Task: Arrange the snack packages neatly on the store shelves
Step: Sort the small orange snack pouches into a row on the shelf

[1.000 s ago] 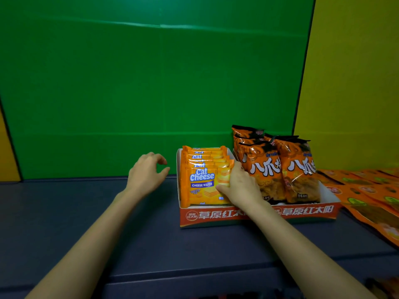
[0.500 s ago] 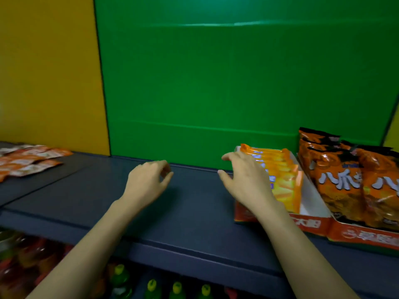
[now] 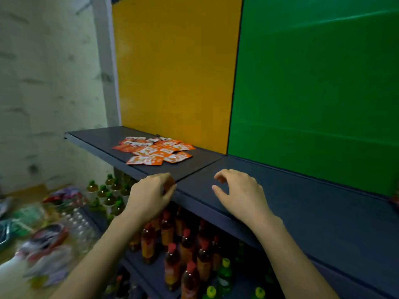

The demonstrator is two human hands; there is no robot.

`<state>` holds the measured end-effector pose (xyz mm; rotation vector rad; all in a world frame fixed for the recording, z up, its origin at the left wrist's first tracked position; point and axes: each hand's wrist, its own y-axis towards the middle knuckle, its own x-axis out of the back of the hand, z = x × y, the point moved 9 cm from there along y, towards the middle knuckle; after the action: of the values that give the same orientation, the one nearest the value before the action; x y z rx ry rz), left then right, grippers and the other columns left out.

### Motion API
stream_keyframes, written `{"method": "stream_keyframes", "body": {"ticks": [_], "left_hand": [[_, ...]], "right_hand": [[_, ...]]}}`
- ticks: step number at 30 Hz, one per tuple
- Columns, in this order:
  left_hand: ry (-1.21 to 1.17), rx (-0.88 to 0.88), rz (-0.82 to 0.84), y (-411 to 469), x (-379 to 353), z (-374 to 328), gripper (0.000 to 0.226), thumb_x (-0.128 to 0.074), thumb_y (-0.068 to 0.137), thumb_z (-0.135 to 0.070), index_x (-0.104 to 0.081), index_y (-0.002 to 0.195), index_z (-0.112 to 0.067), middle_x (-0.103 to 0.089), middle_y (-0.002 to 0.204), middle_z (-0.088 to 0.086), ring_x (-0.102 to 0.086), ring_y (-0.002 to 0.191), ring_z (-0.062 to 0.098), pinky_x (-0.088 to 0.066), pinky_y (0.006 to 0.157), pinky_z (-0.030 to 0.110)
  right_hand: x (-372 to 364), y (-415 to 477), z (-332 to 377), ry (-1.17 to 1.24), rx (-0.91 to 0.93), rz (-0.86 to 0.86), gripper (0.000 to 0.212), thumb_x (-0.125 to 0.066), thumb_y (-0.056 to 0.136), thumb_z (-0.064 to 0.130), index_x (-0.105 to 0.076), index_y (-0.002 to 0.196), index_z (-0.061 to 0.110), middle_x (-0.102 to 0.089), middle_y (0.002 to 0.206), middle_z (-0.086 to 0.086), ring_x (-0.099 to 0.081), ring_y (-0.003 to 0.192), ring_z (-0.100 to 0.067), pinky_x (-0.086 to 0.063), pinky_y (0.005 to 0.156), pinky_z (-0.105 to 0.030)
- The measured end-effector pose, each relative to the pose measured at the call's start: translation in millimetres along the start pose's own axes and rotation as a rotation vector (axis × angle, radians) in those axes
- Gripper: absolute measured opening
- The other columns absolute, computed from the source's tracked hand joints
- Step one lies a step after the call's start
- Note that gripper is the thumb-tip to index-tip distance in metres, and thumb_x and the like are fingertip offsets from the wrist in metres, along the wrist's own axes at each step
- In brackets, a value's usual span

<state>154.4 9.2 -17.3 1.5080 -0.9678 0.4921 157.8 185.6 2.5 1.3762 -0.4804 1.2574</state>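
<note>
Head view, looking down on a dark grey shelf (image 3: 302, 212), matte and smooth, split by a thin seam into 2 boards. Behind it, flat back panels: a yellow panel (image 3: 177, 72) to the left, a green panel (image 3: 319, 83) to the right. Further left, a pale post (image 3: 108, 72) and a rough whitewashed wall (image 3: 47, 72).

On the left board, near the yellow panel, a loose heap of snack sachets (image 3: 154, 151): flat, orange, glossy, rectangular, overlapping.

On the lower shelf (image 3: 154, 275), rows of plastic bottles (image 3: 172, 255), amber with red caps, some green-capped. Blurred clutter (image 3: 43, 244) at lower left.

At the shelf's front edge, left hand (image 3: 149, 197), fingers loosely curled, gripping nothing. Over the right board, right hand (image 3: 241, 195), palm down, fingers spread and relaxed, gripping nothing. Both apart from the sachets.
</note>
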Motion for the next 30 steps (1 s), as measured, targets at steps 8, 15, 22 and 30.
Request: {"method": "stream_keyframes", "body": {"ticks": [8, 15, 22, 30], "left_hand": [[0.018, 0.065, 0.016, -19, 26, 155, 0.02, -0.052, 0.09, -0.038, -0.062, 0.099, -0.023, -0.068, 0.098, -0.008, -0.062, 0.093, 0.017, -0.048, 0.068, 0.03], [-0.005, 0.047, 0.06, -13, 23, 234, 0.017, -0.051, 0.09, -0.038, -0.061, 0.094, -0.025, -0.065, 0.09, -0.011, -0.061, 0.085, 0.01, -0.05, 0.065, 0.028], [-0.077, 0.015, 0.076, 23, -6, 280, 0.014, -0.053, 0.089, -0.037, -0.061, 0.093, -0.026, -0.056, 0.082, -0.017, -0.06, 0.083, 0.01, -0.049, 0.066, 0.027], [-0.206, -0.109, 0.094, 110, -57, 297, 0.013, -0.053, 0.088, -0.039, -0.059, 0.087, -0.027, -0.062, 0.081, -0.013, -0.06, 0.08, 0.01, -0.046, 0.063, 0.026]], "right_hand": [[-86, 62, 109, 0.072, -0.025, 0.022, 0.033, -0.049, 0.093, 0.041, -0.052, 0.123, 0.029, -0.058, 0.122, 0.012, -0.054, 0.114, -0.013, -0.045, 0.083, -0.029], [-127, 107, 160, 0.097, -0.052, 0.041, 0.031, -0.05, 0.092, 0.042, -0.055, 0.12, 0.029, -0.06, 0.12, 0.012, -0.056, 0.113, -0.011, -0.046, 0.084, -0.028], [-164, 149, 159, 0.082, -0.12, 0.042, 0.029, -0.052, 0.091, 0.042, -0.056, 0.117, 0.03, -0.061, 0.117, 0.014, -0.057, 0.109, -0.009, -0.047, 0.083, -0.027], [-191, 190, 121, 0.029, -0.287, -0.02, 0.025, -0.052, 0.09, 0.044, -0.058, 0.112, 0.034, -0.062, 0.112, 0.019, -0.057, 0.106, -0.005, -0.045, 0.079, -0.024]]}}
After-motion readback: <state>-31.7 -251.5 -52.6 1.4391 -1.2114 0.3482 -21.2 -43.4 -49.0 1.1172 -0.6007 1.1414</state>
